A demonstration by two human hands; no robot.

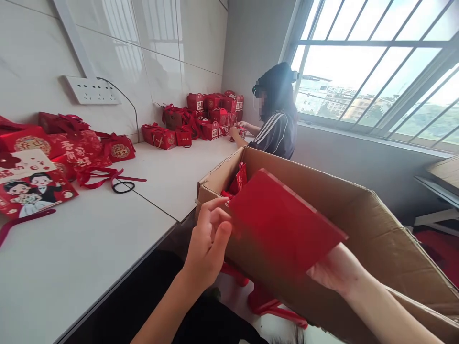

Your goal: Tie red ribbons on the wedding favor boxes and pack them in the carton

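Note:
In front of me, above a large open cardboard box (324, 196), a flat red cardboard piece (276, 215) is held tilted. My right hand (335, 270) grips its lower right edge; most of those fingers are hidden behind it. At its left edge is my left hand (210, 239), fingers curved and apart, with the thumb raised. Whether those fingertips touch the red cardboard cannot be made out. Inside the cardboard box, near its far left corner, lie red printed packages (239, 180), partly covered by the red piece.
Several red gift boxes (120, 147), a wedding-print bag (32, 184), loose ribbons (98, 177) and a black loop (124, 186) lie on the white table (107, 248). A co-worker (276, 114) handles a red box by the stacked boxes (218, 114). Below is a red stool (267, 303).

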